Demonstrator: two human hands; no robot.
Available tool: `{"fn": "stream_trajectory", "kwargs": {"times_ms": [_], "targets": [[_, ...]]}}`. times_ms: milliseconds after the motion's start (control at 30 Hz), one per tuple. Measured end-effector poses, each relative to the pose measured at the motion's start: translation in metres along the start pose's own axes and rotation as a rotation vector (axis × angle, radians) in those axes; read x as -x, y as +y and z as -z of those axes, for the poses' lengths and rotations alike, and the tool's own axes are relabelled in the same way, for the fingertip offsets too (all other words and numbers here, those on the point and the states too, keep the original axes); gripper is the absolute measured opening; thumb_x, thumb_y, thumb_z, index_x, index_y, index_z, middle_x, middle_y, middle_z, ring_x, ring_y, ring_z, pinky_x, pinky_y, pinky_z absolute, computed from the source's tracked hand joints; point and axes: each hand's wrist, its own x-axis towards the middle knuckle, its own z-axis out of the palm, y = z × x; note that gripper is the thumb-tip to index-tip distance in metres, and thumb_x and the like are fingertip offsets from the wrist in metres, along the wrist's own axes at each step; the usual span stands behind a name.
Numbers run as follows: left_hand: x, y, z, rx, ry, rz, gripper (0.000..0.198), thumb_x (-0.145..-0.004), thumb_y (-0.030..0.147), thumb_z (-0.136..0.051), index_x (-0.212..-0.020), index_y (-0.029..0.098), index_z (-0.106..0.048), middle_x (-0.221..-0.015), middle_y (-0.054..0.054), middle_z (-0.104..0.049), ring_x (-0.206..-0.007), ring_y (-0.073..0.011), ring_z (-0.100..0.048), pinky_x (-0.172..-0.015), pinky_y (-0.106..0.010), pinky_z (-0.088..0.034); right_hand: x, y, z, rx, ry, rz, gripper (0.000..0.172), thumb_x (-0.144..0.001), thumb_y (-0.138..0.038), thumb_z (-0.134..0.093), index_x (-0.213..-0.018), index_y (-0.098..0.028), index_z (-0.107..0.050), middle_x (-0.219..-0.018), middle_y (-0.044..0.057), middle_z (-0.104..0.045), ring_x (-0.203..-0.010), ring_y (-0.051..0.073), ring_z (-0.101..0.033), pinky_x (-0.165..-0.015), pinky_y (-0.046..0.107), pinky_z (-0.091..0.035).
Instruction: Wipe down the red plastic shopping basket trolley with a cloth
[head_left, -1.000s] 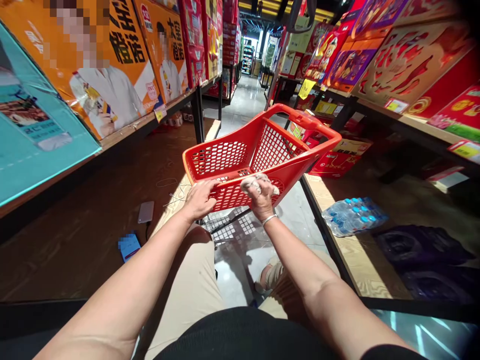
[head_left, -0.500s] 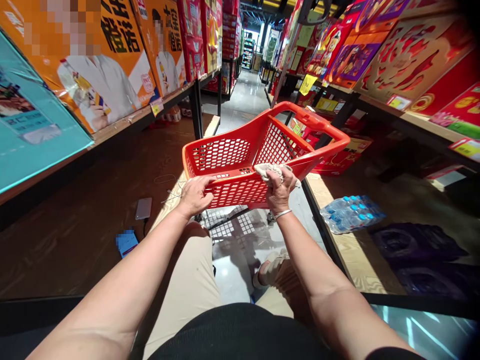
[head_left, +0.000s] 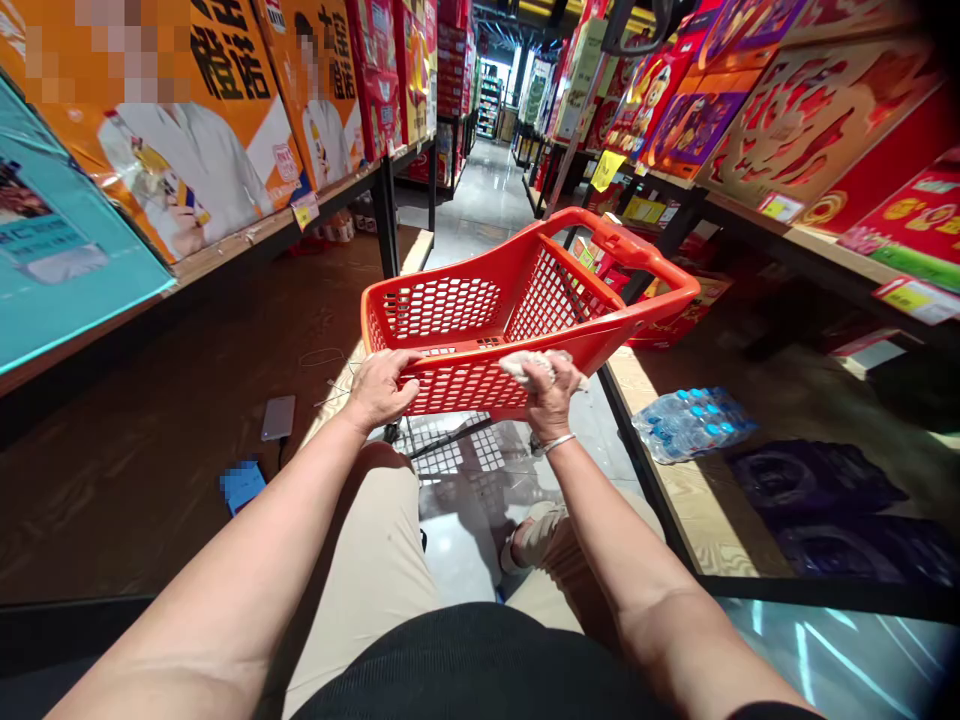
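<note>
A red plastic shopping cart (head_left: 442, 385) stands across the aisle just in front of me, its handle up at the right. My left hand (head_left: 382, 388) grips the near rim close to the cart's left end, thumb on the near side and fingers over the edge. In my right hand (head_left: 553, 395) is a crumpled whitish cloth (head_left: 529, 366), pressed against the mesh on the cart's near side, a little below the rim. A pale band circles the right wrist.
Shelves of boxed goods line both sides, with orange boxes (head_left: 225, 130) at left and red boxes (head_left: 911, 220) at right. A pack of water bottles (head_left: 694, 425) lies on the low right shelf. A white power bank-like device (head_left: 278, 418) rests at lower left.
My right hand has moved slightly down with the cloth, from the rim to the cart's side. My left hand keeps its grip. The view has shifted slightly.
</note>
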Motion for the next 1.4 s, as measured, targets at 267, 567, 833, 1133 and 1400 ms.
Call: {"fn": "stream_trajectory", "kwargs": {"times_ms": [267, 567, 833, 1133, 1400], "targets": [[-0.002, 0.000, 0.001, 0.049, 0.049, 0.009, 0.046, -0.089, 0.051, -0.045, -0.112, 0.020, -0.069, -0.101, -0.009, -0.074, -0.099, -0.0270, -0.068, -0.096, -0.041, -0.051, 0.068, 0.016, -0.032, 0.030, -0.271, -0.058, 0.051, -0.072, 0.000, -0.051, -0.105, -0.031, -0.073, -0.120, 0.007, -0.056, -0.115, 0.027, -0.045, -0.100, 0.046, -0.049], [-0.009, 0.004, 0.008, -0.052, -0.009, 0.103, 0.045, -0.097, 0.047, -0.032, -0.098, 0.023, -0.070, -0.094, -0.009, -0.074, -0.097, -0.0260, -0.068, -0.086, -0.036, -0.051, 0.014, 0.008, 0.012, -0.022, 0.028, -0.088, 0.041, -0.080, -0.013, -0.057, -0.115, -0.029, -0.073, -0.136, 0.010, -0.047, -0.129, 0.031, -0.040, -0.111, 0.053, -0.039], [-0.024, 0.061, -0.010, -0.073, 0.037, -0.021, 0.050, -0.094, 0.035, -0.044, -0.139, 0.016, -0.053, -0.129, -0.013, -0.067, -0.116, -0.0309, -0.060, -0.102, -0.047, -0.042, -0.048, -0.032, 0.047, 0.079, 0.130, -0.137, 0.057, -0.075, -0.004, -0.053, -0.125, -0.025, -0.070, -0.144, 0.011, -0.044, -0.133, 0.033, -0.035, -0.117, 0.055, -0.032], [-0.019, 0.054, -0.030, -0.106, 0.132, -0.132, 0.039, -0.097, 0.040, -0.046, -0.128, 0.021, -0.060, -0.116, -0.011, -0.070, -0.106, -0.0313, -0.059, -0.094, -0.049, -0.035, -0.062, -0.035, 0.065, 0.185, -0.145, 0.267, 0.039, -0.092, -0.011, -0.053, -0.117, -0.033, -0.073, -0.140, 0.005, -0.054, -0.127, 0.028, -0.035, -0.111, 0.043, -0.040], [-0.028, 0.058, -0.031, -0.070, 0.120, -0.114, 0.041, -0.090, 0.048, -0.054, -0.121, 0.021, -0.060, -0.110, -0.010, -0.069, -0.102, -0.0309, -0.058, -0.093, -0.048, -0.033, -0.121, 0.065, 0.128, 0.389, 0.123, -0.098, 0.062, -0.071, -0.005, -0.052, -0.126, -0.027, -0.068, -0.136, 0.011, -0.048, -0.118, 0.031, -0.035, -0.097, 0.048, -0.043]]}}
